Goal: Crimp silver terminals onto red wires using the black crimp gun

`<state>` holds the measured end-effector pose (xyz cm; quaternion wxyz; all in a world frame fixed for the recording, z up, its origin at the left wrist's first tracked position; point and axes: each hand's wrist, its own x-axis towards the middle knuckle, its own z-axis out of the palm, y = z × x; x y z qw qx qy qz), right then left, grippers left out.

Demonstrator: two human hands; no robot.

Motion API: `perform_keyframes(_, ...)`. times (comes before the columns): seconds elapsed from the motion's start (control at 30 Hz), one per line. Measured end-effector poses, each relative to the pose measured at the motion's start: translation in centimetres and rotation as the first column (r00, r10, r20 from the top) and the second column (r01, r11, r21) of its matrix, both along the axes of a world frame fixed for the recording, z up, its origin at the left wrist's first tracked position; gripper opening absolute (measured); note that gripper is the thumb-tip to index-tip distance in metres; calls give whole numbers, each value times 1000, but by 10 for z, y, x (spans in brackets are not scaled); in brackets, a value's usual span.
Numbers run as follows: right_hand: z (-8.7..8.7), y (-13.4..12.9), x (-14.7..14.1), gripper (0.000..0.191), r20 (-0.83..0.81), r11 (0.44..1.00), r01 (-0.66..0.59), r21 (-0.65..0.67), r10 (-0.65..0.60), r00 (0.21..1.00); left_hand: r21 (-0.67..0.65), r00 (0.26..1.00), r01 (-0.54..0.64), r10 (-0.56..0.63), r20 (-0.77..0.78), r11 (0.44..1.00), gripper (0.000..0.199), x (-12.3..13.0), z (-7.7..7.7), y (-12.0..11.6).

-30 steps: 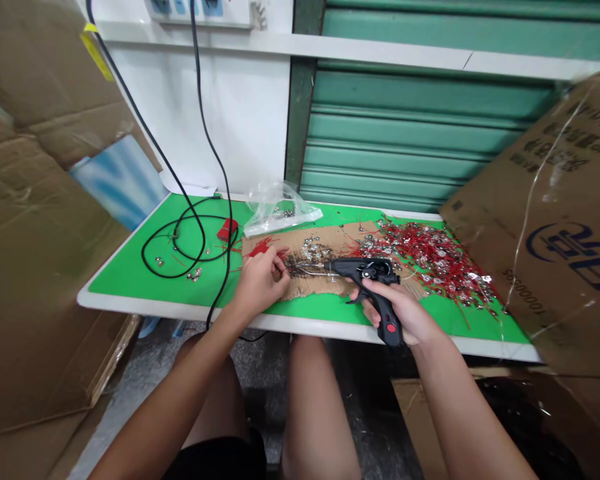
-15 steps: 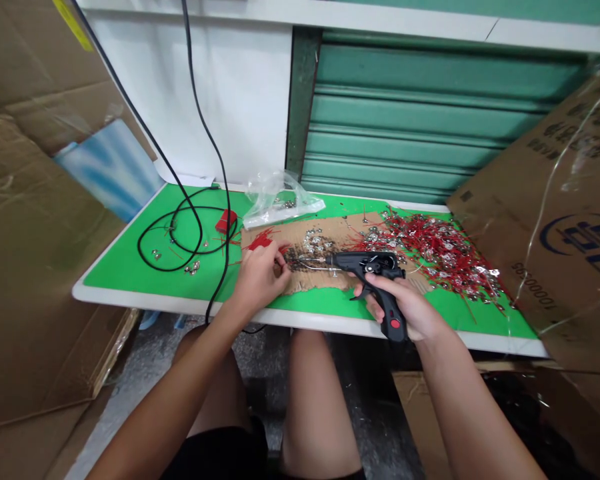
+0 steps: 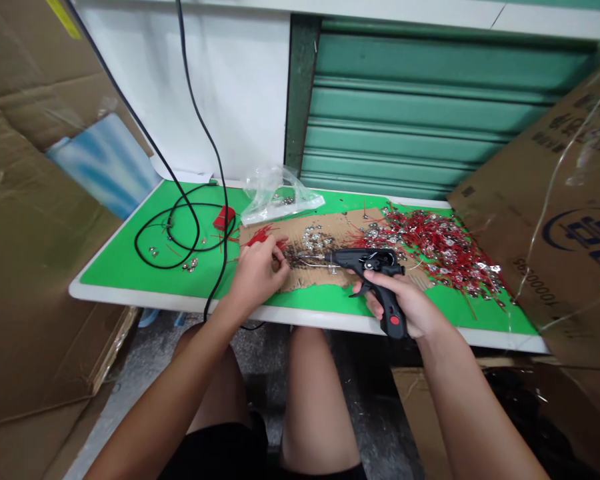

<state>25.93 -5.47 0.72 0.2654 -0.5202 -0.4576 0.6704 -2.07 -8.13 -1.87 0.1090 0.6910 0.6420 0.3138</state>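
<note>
My right hand (image 3: 397,297) is wrapped around the grip of a black soldering gun (image 3: 367,261) with a red button low on its handle. Its metal tip points left, with a thin solder wire running below, over a scorched part of a cardboard sheet (image 3: 325,223). Just left of the tip is my left hand (image 3: 260,270), thumb and fingers pinched together; what they hold is too small to make out. Behind that hand lies a bunch of red wires (image 3: 260,235). Small round metal pieces (image 3: 316,239) are scattered on the cardboard beyond the tip.
A heap of red wires with metal discs (image 3: 440,247) covers the green tabletop's (image 3: 110,267) right side. A clear plastic bag (image 3: 277,200), a red block (image 3: 224,218) and looped black cable (image 3: 197,227) lie left. Large cartons (image 3: 555,220) stand on both sides.
The camera view has shifted slightly. Both hands and the soldering gun keep nearly the same place, with the tip still close to the left fingers.
</note>
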Motion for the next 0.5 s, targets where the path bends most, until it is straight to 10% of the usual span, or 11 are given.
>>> perform_keyframes(0.5,-1,0,1,46,8,1000,3,-19,-3,1000,7,1000,20,-20,22,1000,47,-3,-5,4)
